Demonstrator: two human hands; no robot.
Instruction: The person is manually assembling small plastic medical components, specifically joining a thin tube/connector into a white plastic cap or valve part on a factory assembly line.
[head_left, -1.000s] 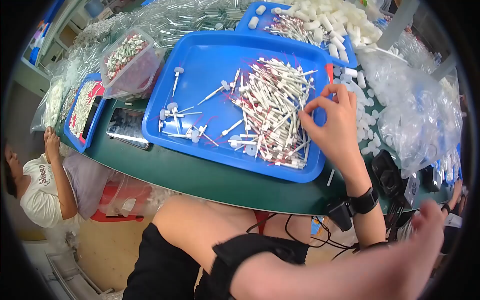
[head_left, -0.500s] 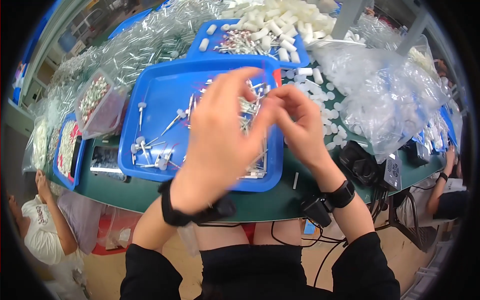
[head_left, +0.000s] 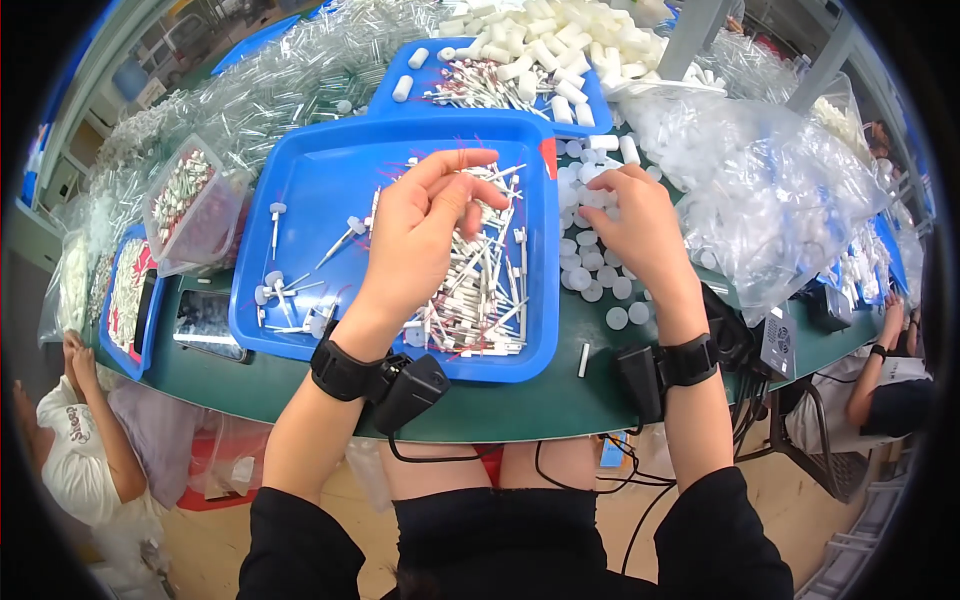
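My left hand [head_left: 425,230] hovers over the right half of a large blue tray [head_left: 345,150], its fingers curled and thumb bent in; whatever they hold is hidden. Below it lies a pile of thin white rods [head_left: 480,290] with red threads. Several rods fitted with round translucent caps [head_left: 348,235] lie apart in the tray's left half. To the right of the tray, my right hand [head_left: 645,225] reaches down over loose translucent round caps [head_left: 590,262] on the green table. Its thumb and index finger are apart, with caps just beneath them.
A second blue tray [head_left: 385,100] behind holds white cylinders and rods. Clear tubes [head_left: 250,90] heap at the back left, near a plastic box [head_left: 195,215] of small parts. A phone [head_left: 208,325] lies left; plastic bags [head_left: 770,190] lie right. Other people sit at both sides.
My hands, close together over the tray before, have separated. The right hand moved right to the loose caps; the left stays above the rods, its fingers more curled.
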